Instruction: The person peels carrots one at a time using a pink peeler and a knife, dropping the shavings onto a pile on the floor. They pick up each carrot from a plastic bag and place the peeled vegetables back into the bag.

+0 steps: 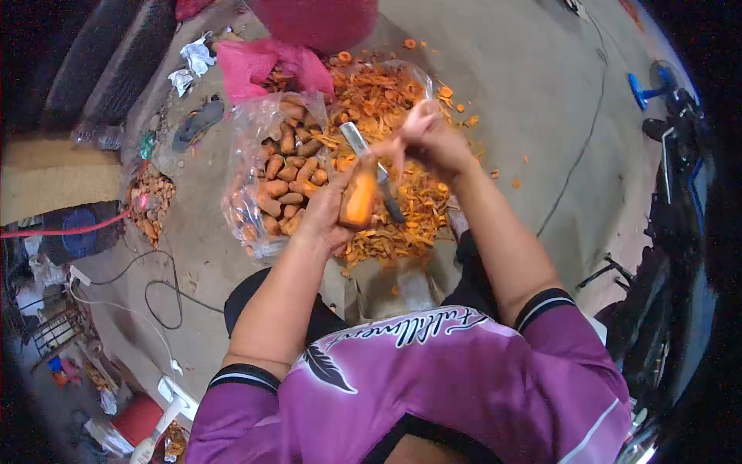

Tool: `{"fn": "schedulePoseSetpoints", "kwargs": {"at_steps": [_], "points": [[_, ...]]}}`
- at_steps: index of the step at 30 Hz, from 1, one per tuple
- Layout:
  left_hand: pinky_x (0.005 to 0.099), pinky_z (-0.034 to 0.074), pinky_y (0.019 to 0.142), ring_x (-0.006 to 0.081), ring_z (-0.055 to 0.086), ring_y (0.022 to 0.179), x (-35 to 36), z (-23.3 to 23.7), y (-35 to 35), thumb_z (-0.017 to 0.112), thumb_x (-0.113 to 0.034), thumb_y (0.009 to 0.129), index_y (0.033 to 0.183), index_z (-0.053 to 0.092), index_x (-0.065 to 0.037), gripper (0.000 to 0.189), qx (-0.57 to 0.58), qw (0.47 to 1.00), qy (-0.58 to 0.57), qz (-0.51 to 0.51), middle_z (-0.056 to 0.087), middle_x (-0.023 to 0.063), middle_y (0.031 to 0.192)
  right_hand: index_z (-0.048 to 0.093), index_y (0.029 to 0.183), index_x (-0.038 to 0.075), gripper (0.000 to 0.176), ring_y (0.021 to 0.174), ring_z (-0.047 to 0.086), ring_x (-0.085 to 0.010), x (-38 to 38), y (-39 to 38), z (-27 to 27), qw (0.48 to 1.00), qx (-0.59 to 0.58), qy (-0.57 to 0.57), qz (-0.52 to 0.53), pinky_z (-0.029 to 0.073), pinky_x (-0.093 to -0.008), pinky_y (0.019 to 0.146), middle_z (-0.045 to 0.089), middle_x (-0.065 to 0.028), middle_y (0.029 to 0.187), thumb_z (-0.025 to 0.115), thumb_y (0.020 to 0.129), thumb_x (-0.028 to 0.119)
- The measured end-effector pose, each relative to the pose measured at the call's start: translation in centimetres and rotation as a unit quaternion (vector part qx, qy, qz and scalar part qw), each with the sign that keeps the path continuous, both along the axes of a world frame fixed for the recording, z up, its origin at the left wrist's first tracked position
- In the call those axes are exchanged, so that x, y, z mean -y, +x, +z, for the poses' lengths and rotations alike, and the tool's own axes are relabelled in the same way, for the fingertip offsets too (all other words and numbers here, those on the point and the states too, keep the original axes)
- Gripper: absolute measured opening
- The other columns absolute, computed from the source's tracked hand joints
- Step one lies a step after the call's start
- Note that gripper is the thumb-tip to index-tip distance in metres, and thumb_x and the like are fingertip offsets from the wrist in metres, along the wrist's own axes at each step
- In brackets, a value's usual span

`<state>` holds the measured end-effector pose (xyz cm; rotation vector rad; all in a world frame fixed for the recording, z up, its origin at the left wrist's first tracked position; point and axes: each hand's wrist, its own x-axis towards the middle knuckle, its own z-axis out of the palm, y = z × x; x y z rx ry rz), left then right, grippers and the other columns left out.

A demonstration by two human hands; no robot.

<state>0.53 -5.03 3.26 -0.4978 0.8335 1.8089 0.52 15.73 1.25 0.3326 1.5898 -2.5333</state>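
In the head view, my left hand (331,213) is wrapped round a stubby carrot (360,199), bright orange on its peeled face and brown along the edge. My right hand (434,141) is just beyond the carrot's far end, its fingers curled in. Whatever those fingers hold, if anything, is blurred. A knife with a broad silver blade (355,138) and dark handle (393,205) shows between and below my hands, partly hidden by them. Under both hands spreads a heap of orange peelings (406,213). Left of it, a clear plastic bag (239,182) holds several brown-skinned carrots (287,185).
A pink bag (247,69) and a large red container (317,23) stand beyond the heap. At left are a sandal (199,125), crumpled paper (198,54) and dark cables (176,290). Another cable (585,147) crosses the floor at right, near a dark motorbike-like shape (672,201).
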Motion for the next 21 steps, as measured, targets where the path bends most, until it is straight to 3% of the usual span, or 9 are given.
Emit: {"fn": "schedulePoseSetpoints", "kwargs": {"at_steps": [1, 2, 4, 8, 10, 14, 16, 18, 21], "points": [[0.0310, 0.047, 0.049, 0.0197, 0.056, 0.061, 0.0, -0.1, 0.3, 0.040, -0.040, 0.083, 0.104, 0.046, -0.008, 0.039, 0.031, 0.997, 0.053, -0.045, 0.056, 0.0091, 0.081, 0.048, 0.079, 0.003, 0.014, 0.064, 0.055, -0.0157, -3.6, -0.5, -1.2, 0.996, 0.011, 0.046, -0.080, 0.046, -0.0271, 0.058, 0.054, -0.0053, 0.074, 0.058, 0.074, 0.011], [0.0310, 0.047, 0.049, 0.0195, 0.056, 0.061, 0.0, -0.2, 0.2, 0.040, -0.041, 0.083, 0.104, 0.046, -0.008, 0.039, 0.027, 0.998, 0.030, -0.043, 0.056, 0.0090, 0.080, 0.048, 0.081, 0.003, 0.013, 0.062, 0.055, -0.0154, -3.6, -0.6, -0.7, 0.991, 0.050, 0.019, -0.125, 0.046, -0.0273, 0.058, 0.054, -0.0050, 0.074, 0.056, 0.076, 0.011], [0.0312, 0.047, 0.049, 0.0192, 0.056, 0.062, 0.0, -0.5, 0.3, 0.039, -0.041, 0.083, 0.104, 0.046, -0.009, 0.039, 0.018, 0.999, -0.013, -0.034, 0.055, 0.0088, 0.079, 0.049, 0.084, 0.003, 0.015, 0.064, 0.055, -0.0161, -2.8, -0.1, 1.1, 0.985, 0.081, 0.073, -0.131, 0.046, -0.0282, 0.061, 0.054, -0.0053, 0.074, 0.057, 0.076, 0.012], [0.0316, 0.048, 0.056, 0.0184, 0.056, 0.068, -0.1, 0.0, 0.2, 0.040, -0.038, 0.084, 0.103, 0.046, -0.007, 0.037, 0.008, 0.999, -0.023, 0.023, 0.056, 0.0101, 0.084, 0.052, 0.087, 0.003, 0.020, 0.069, 0.055, -0.0165, 1.1, 1.3, 1.4, 0.985, 0.082, -0.148, 0.013, 0.046, -0.0280, 0.063, 0.056, -0.0068, 0.080, 0.061, 0.071, 0.011], [0.0308, 0.048, 0.056, 0.0176, 0.056, 0.068, -0.4, 0.6, 0.3, 0.041, -0.037, 0.084, 0.103, 0.046, -0.006, 0.037, -0.002, 1.000, -0.026, 0.007, 0.056, 0.0093, 0.084, 0.052, 0.087, 0.002, 0.020, 0.070, 0.055, -0.0169, 2.0, 1.8, 0.4, 0.989, 0.061, -0.088, 0.106, 0.046, -0.0280, 0.064, 0.056, -0.0073, 0.082, 0.060, 0.072, 0.011], [0.0287, 0.049, 0.056, 0.0164, 0.056, 0.067, -0.1, -0.1, 0.3, 0.041, -0.037, 0.084, 0.104, 0.046, -0.005, 0.038, -0.009, 1.000, -0.012, -0.019, 0.056, 0.0067, 0.080, 0.052, 0.085, 0.001, 0.018, 0.069, 0.056, -0.0176, -0.2, 0.4, -0.5, 0.995, 0.057, -0.067, -0.041, 0.046, -0.0290, 0.063, 0.057, -0.0078, 0.080, 0.060, 0.072, 0.010], [0.0294, 0.047, 0.053, 0.0168, 0.055, 0.064, -0.1, 0.0, 0.5, 0.041, -0.038, 0.084, 0.102, 0.047, -0.007, 0.036, -0.009, 0.999, 0.001, -0.048, 0.055, 0.0066, 0.078, 0.052, 0.084, 0.001, 0.016, 0.068, 0.055, -0.0176, -2.8, -0.6, -0.8, 0.991, 0.031, 0.022, -0.127, 0.047, -0.0288, 0.060, 0.056, -0.0075, 0.078, 0.059, 0.073, 0.010], [0.0298, 0.046, 0.050, 0.0173, 0.055, 0.061, -0.1, 0.3, 0.5, 0.040, -0.038, 0.084, 0.100, 0.048, -0.008, 0.035, 0.000, 0.999, 0.003, -0.051, 0.055, 0.0066, 0.077, 0.050, 0.088, 0.001, 0.017, 0.069, 0.055, -0.0174, -3.9, -0.3, -0.7, 0.979, 0.076, -0.032, -0.189, 0.047, -0.0281, 0.059, 0.054, -0.0068, 0.079, 0.057, 0.075, 0.009], [0.0298, 0.047, 0.054, 0.0180, 0.055, 0.064, 0.0, 0.4, 0.3, 0.040, -0.038, 0.084, 0.102, 0.047, -0.008, 0.036, -0.001, 1.000, -0.002, -0.007, 0.055, 0.0068, 0.080, 0.048, 0.091, 0.003, 0.023, 0.069, 0.056, -0.0177, -1.9, 0.0, 0.6, 0.976, 0.085, -0.113, -0.168, 0.049, -0.0301, 0.061, 0.054, -0.0066, 0.082, 0.060, 0.072, 0.008]]}}
